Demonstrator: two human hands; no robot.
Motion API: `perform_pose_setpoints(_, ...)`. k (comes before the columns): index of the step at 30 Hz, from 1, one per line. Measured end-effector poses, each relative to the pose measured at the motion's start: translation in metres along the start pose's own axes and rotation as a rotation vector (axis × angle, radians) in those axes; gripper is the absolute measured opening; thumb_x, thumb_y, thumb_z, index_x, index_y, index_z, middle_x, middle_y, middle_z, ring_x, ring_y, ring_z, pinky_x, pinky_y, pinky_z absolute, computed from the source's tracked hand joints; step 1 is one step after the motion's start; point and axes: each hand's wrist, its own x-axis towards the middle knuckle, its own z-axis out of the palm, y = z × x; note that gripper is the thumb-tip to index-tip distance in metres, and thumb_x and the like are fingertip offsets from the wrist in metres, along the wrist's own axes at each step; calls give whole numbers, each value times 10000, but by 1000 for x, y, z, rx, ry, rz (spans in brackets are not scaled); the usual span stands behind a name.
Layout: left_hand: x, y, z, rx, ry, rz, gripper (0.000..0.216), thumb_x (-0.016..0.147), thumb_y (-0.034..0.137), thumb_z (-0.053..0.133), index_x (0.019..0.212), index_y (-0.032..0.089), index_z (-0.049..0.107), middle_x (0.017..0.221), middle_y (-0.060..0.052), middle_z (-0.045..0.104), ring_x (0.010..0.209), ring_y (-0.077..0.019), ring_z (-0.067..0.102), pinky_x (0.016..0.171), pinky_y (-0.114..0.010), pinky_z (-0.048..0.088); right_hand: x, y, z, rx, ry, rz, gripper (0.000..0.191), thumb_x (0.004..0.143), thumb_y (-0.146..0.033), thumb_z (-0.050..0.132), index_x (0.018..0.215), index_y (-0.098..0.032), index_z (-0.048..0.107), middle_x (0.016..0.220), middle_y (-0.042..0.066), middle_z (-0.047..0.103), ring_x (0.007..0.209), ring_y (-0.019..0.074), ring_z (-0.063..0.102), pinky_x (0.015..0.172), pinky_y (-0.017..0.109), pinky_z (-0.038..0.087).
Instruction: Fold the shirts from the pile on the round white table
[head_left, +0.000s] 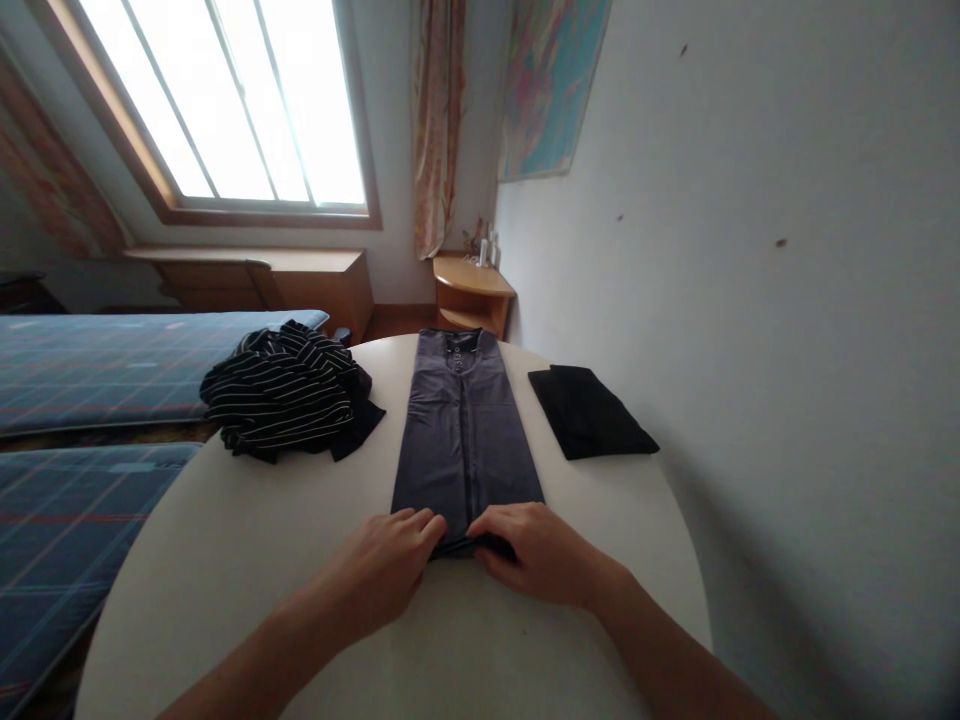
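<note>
A dark grey-purple garment (469, 430), folded lengthwise into a long strip, lies flat on the white round table (225, 560). Its far end shows a neckline with a label or print inside; a fold edge runs down its middle. At the near end, my left hand (401, 555) grips the left part of the hem, fingers curled over it. Beside it, my right hand (529, 550) pinches the right part of the same edge, which is slightly lifted between thumb and fingers. The palms hide some of the cloth.
A heap of black clothing with white stripes (292, 395) lies at the table's left. To the right sits a folded black garment (592, 412). A wall (787, 400) borders the table's right side. Plaid mattresses (67, 540) stand on the left, and a corner shelf (472, 275) behind.
</note>
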Motion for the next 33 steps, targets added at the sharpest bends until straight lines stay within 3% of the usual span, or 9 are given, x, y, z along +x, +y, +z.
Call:
perform_pose_setpoints(4, 0, -16, -1, -26, -4, -13, 265, 878, 66, 424, 960, 209, 631, 938, -62, 714, 881, -248, 695, 731, -319, 481, -4, 0, -9, 38, -79, 80, 499, 722, -167, 659, 1216, -214, 603, 1009, 24, 716, 856, 165, 657, 761, 246, 457)
perform_pose_setpoints(7, -1, -28, 0, -105, 24, 14, 300, 884, 86, 449, 1008, 229, 681, 970, -62, 735, 904, -233, 701, 762, -296, 477, -9, 4, -20, -21, -103, 113, 382, 658, -127, 643, 1033, -199, 660, 918, 20, 697, 791, 160, 626, 712, 244, 440)
perform_pose_setpoints(10, -3, -34, -1, -201, 31, 23, 336, 895, 118, 465, 1105, 251, 691, 1045, -53, 742, 956, -224, 695, 805, -281, 467, -14, 10, -30, -35, -85, 72, 229, 693, -100, 588, 879, -189, 689, 903, 32, 690, 823, 156, 616, 748, 243, 436)
perform_pose_setpoints(14, -8, -33, -12, -276, -7, 68, 309, 896, 129, 470, 1052, 250, 708, 997, -35, 743, 913, -202, 685, 790, -260, 446, -17, 14, -35, 15, -75, 105, 218, 746, -130, 573, 904, -181, 715, 824, 15, 698, 723, 127, 598, 699, 231, 422)
perform_pose_setpoints(17, -16, -26, -22, -329, -69, 106, 283, 877, 115, 476, 958, 243, 714, 919, -11, 735, 842, -171, 668, 747, -235, 430, -19, 13, -34, 116, -164, 124, 243, 724, -132, 573, 902, -173, 734, 709, -23, 656, 587, 86, 522, 585, 198, 382)
perform_pose_setpoints(22, -27, -17, -35, -440, -188, 177, 280, 814, 97, 498, 908, 244, 717, 837, 30, 721, 716, -124, 627, 655, -203, 425, -23, 8, -34, 298, -269, 104, 288, 695, -143, 583, 918, -167, 763, 647, -40, 620, 549, 78, 485, 528, 178, 376)
perform_pose_setpoints(24, -25, -19, -36, -467, -123, 163, 316, 829, 115, 496, 998, 262, 720, 916, 30, 736, 769, -125, 644, 692, -197, 449, -23, 8, -36, 292, -222, 84, 285, 707, -147, 569, 915, -171, 762, 656, -33, 638, 549, 85, 500, 532, 185, 386)
perform_pose_setpoints(30, -2, -42, -19, -298, 337, 27, 338, 895, 176, 468, 1134, 266, 688, 1056, -2, 738, 887, -158, 683, 799, -238, 479, -12, 21, -39, -56, 217, 19, 239, 776, -162, 574, 953, -201, 729, 840, 24, 731, 712, 146, 640, 706, 256, 467)
perform_pose_setpoints(33, 11, -54, -7, -244, 475, -17, 327, 948, 235, 426, 1161, 276, 670, 1119, -7, 726, 925, -169, 690, 810, -248, 491, -2, 34, -36, -226, 354, -17, 237, 850, -169, 557, 1023, -218, 711, 939, 48, 736, 845, 186, 660, 817, 321, 470)
